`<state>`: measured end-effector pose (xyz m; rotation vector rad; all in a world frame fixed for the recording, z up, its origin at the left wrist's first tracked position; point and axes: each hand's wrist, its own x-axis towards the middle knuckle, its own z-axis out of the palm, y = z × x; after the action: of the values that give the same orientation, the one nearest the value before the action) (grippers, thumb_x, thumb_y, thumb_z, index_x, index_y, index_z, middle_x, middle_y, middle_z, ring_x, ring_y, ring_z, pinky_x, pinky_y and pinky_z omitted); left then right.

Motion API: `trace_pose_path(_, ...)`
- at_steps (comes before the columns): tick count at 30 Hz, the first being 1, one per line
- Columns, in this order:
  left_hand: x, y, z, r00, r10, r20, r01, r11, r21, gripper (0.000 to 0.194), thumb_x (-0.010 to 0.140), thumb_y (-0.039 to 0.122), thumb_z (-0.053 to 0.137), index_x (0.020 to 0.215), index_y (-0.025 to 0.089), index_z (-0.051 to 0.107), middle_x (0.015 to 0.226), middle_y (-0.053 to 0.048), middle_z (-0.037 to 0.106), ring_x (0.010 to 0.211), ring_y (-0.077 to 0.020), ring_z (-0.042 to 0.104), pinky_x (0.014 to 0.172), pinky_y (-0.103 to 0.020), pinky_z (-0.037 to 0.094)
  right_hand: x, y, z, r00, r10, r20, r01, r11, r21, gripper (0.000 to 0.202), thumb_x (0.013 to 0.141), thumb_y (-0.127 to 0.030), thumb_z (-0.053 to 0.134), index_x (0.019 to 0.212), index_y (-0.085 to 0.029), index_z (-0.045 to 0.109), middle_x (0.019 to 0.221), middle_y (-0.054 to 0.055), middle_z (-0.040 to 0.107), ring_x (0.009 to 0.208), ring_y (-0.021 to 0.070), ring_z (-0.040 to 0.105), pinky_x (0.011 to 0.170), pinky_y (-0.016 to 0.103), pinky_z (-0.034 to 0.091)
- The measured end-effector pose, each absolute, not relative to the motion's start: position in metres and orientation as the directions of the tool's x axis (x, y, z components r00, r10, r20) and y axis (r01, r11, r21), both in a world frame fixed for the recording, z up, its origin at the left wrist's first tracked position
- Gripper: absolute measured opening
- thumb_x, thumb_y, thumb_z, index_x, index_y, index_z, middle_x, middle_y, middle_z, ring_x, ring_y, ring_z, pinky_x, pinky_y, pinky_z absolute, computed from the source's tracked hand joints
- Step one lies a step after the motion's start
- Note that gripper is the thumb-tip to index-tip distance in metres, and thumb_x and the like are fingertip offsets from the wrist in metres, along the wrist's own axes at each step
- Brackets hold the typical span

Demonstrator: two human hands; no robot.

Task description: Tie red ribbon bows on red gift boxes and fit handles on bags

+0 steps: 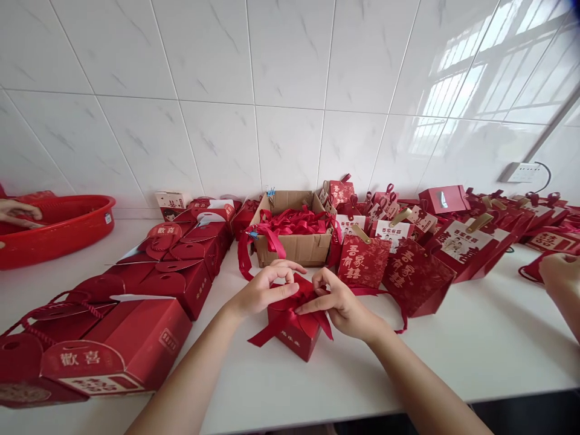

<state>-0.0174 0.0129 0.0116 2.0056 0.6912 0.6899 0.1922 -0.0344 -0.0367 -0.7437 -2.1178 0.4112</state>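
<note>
A small red gift box [299, 343] stands on the table in front of me, with a red ribbon [268, 328] tied or looped over its top. My left hand [265, 290] is at the box's upper left, thumb and index finger pinched on the ribbon. From the right, my right hand [339, 305] has its fingers closed on the ribbon near the knot. Two loose ribbon tails hang down, one to the left and one at the right corner. My fingers partly hide the knot itself.
Behind the box is a cardboard carton [294, 256] full of red ribbons. Red handled boxes [149, 338] line the left side, and upright red gift bags [362, 260] crowd the right. A red basin [58, 232] holds another person's hand [20, 212]; a second person's hand [562, 278] shows far right.
</note>
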Motion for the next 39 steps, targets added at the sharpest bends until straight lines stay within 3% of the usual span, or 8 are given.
trace_pose_path(5, -0.008, 0.001, 0.012, 0.568, 0.804, 0.172, 0.354, -0.428, 0.832, 0.021, 0.078, 0.032, 0.061, 0.069, 0.021, 0.046, 0.103, -0.004, 0.065, 0.103, -0.0242, 0.058, 0.091, -0.037, 0.042, 0.192, -0.035, -0.035, -0.475, 0.636, 0.609, 0.36, 0.771, -0.525, 0.04, 0.094, -0.01, 0.041, 0.094, -0.03, 0.076, 0.086, 0.002, 0.035, 0.079, 0.0145, 0.043, 0.067, 0.03, 0.044)
trace_pose_path(10, 0.002, -0.002, 0.002, 0.486, 0.853, 0.19, 0.232, -0.335, 0.913, 0.035, 0.081, 0.036, 0.061, 0.063, 0.021, 0.035, 0.09, -0.002, 0.068, 0.088, -0.0204, 0.063, 0.079, -0.033, 0.047, 0.193, -0.035, -0.035, -0.462, 0.623, 0.631, 0.373, 0.782, -0.499, 0.039, 0.094, -0.012, 0.04, 0.094, -0.028, 0.076, 0.085, 0.003, 0.035, 0.08, 0.0151, 0.044, 0.067, 0.03, 0.045)
trace_pose_path(13, 0.005, -0.004, -0.002, 0.44, 0.87, 0.224, 0.204, -0.339, 0.918, 0.042, 0.077, 0.035, 0.066, 0.061, 0.021, 0.03, 0.095, -0.002, 0.069, 0.098, -0.0216, 0.061, 0.086, -0.033, 0.046, 0.193, -0.035, -0.035, -0.457, 0.615, 0.642, 0.377, 0.788, -0.487, 0.039, 0.094, -0.013, 0.04, 0.094, -0.028, 0.076, 0.085, 0.003, 0.036, 0.08, 0.0149, 0.045, 0.066, 0.029, 0.045)
trace_pose_path(16, 0.005, -0.005, -0.004, 0.427, 0.87, 0.245, 0.225, -0.365, 0.904, 0.042, 0.075, 0.034, 0.068, 0.058, 0.021, 0.032, 0.096, -0.003, 0.07, 0.114, -0.0241, 0.055, 0.096, -0.036, 0.041, 0.193, -0.034, -0.035, -0.454, 0.611, 0.648, 0.38, 0.791, -0.479, 0.038, 0.094, -0.013, 0.041, 0.091, -0.028, 0.076, 0.085, 0.003, 0.037, 0.08, 0.015, 0.045, 0.066, 0.029, 0.045)
trace_pose_path(19, 0.004, -0.006, -0.004, 0.444, 0.863, 0.24, 0.224, -0.366, 0.903, 0.041, 0.075, 0.031, 0.068, 0.055, 0.021, 0.034, 0.091, -0.005, 0.071, 0.117, -0.0252, 0.053, 0.097, -0.038, 0.04, 0.193, -0.034, -0.034, -0.445, 0.603, 0.662, 0.351, 0.797, -0.49, 0.037, 0.093, -0.011, 0.04, 0.086, -0.025, 0.073, 0.088, 0.004, 0.04, 0.082, 0.015, 0.048, 0.068, 0.029, 0.046)
trace_pose_path(27, 0.004, -0.008, -0.003, 0.437, 0.872, 0.22, 0.237, -0.348, 0.907, 0.038, 0.076, 0.032, 0.068, 0.053, 0.021, 0.039, 0.089, -0.006, 0.071, 0.117, -0.0257, 0.053, 0.098, -0.04, 0.04, 0.192, -0.031, -0.037, -0.261, 0.68, 0.685, 0.392, 0.723, -0.569, 0.012, 0.092, -0.01, 0.043, 0.091, -0.022, 0.047, 0.087, 0.003, 0.054, 0.078, 0.0141, 0.05, 0.069, 0.028, 0.045)
trace_pose_path(33, 0.003, -0.005, -0.004, 0.447, 0.863, 0.234, 0.259, -0.375, 0.89, 0.034, 0.076, 0.032, 0.068, 0.053, 0.021, 0.044, 0.081, -0.006, 0.069, 0.114, -0.0269, 0.055, 0.095, -0.039, 0.043, 0.196, -0.028, -0.035, -0.241, 0.663, 0.709, 0.438, 0.726, -0.53, 0.011, 0.092, -0.011, 0.042, 0.091, -0.022, 0.046, 0.087, 0.003, 0.054, 0.077, 0.0142, 0.051, 0.068, 0.026, 0.044)
trace_pose_path(39, 0.002, -0.002, -0.004, 0.477, 0.853, 0.21, 0.337, -0.399, 0.853, 0.016, 0.072, 0.033, 0.069, 0.064, 0.021, 0.062, 0.093, -0.007, 0.067, 0.115, -0.0278, 0.056, 0.096, -0.037, 0.043, 0.209, -0.027, -0.029, -0.235, 0.697, 0.678, 0.482, 0.689, -0.542, 0.012, 0.091, -0.011, 0.042, 0.088, -0.022, 0.046, 0.087, 0.004, 0.055, 0.079, 0.0154, 0.053, 0.07, 0.028, 0.044)
